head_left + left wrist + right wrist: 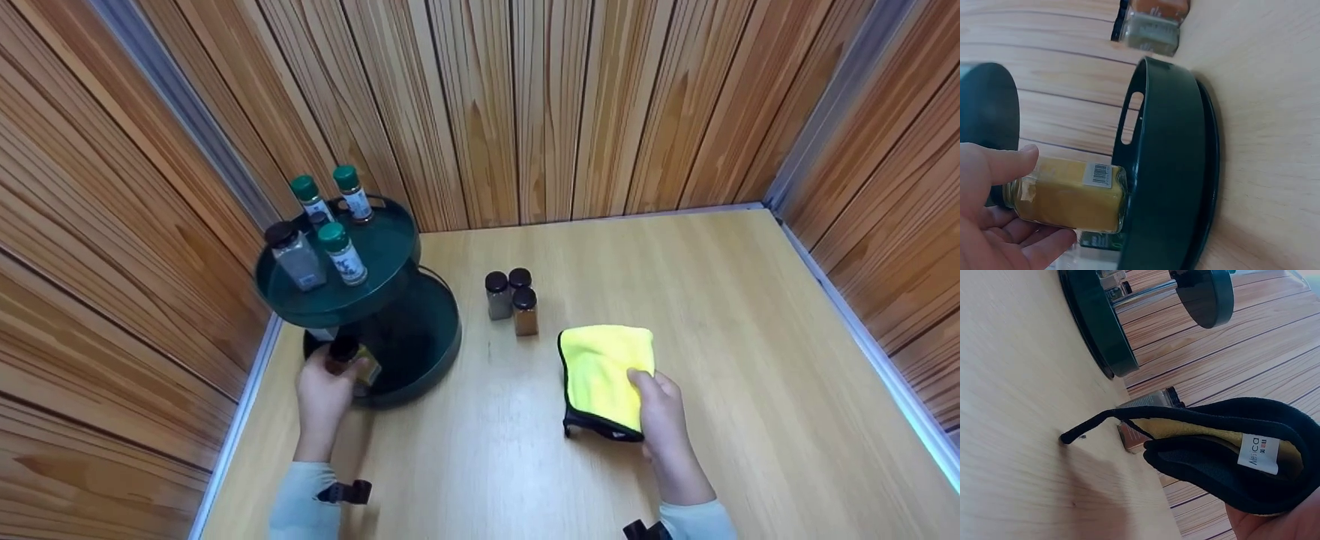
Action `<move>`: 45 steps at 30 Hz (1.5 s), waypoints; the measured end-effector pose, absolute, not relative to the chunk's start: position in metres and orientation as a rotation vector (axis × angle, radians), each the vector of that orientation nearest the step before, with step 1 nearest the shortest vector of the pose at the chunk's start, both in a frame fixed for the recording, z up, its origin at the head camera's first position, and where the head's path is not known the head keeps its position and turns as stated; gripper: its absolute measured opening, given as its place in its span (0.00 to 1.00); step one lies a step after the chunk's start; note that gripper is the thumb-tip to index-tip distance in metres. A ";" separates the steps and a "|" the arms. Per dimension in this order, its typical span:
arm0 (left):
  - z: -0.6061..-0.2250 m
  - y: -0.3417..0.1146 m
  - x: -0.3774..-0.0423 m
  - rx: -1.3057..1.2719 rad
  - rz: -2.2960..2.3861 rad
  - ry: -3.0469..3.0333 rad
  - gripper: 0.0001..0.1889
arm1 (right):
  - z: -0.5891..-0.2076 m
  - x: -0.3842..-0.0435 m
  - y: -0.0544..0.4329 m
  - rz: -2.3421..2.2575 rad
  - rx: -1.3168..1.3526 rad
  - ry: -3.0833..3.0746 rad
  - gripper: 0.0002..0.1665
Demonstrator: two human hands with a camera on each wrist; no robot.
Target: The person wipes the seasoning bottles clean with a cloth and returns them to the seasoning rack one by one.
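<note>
My left hand (324,394) grips a square glass spice jar (1072,194) of yellow-brown powder near its dark cap. In the left wrist view the jar's base is right at the rim of the lower tier (1168,163) of a dark green two-tier turntable. My right hand (661,412) holds a folded yellow cloth (606,375) with black edging, thumb on top. A white label (1258,453) shows inside the cloth's folds in the right wrist view, and one corner hangs down toward the table.
Three dark-capped spice jars (526,319) stand together on the wooden table (480,465), right of the turntable. On the upper tier (382,262) are green-capped bottles (349,266) and a larger dark-capped jar (298,262). Wood-panelled walls (480,112) enclose the back and sides.
</note>
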State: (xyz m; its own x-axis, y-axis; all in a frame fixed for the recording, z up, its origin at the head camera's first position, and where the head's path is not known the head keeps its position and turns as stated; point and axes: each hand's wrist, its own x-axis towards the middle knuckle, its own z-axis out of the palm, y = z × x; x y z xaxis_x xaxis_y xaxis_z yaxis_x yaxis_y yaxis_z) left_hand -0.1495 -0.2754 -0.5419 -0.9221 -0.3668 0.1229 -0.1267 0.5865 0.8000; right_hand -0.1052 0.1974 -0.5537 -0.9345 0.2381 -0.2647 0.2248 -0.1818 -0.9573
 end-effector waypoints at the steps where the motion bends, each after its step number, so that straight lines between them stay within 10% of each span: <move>1: -0.543 -0.278 -0.150 0.412 -1.255 -2.539 0.20 | -0.554 -0.105 0.197 2.339 -0.568 -2.008 0.18; 45: -0.575 -0.279 -0.183 0.465 -1.319 -2.421 0.20 | -0.557 -0.103 0.202 2.339 -0.591 -1.977 0.18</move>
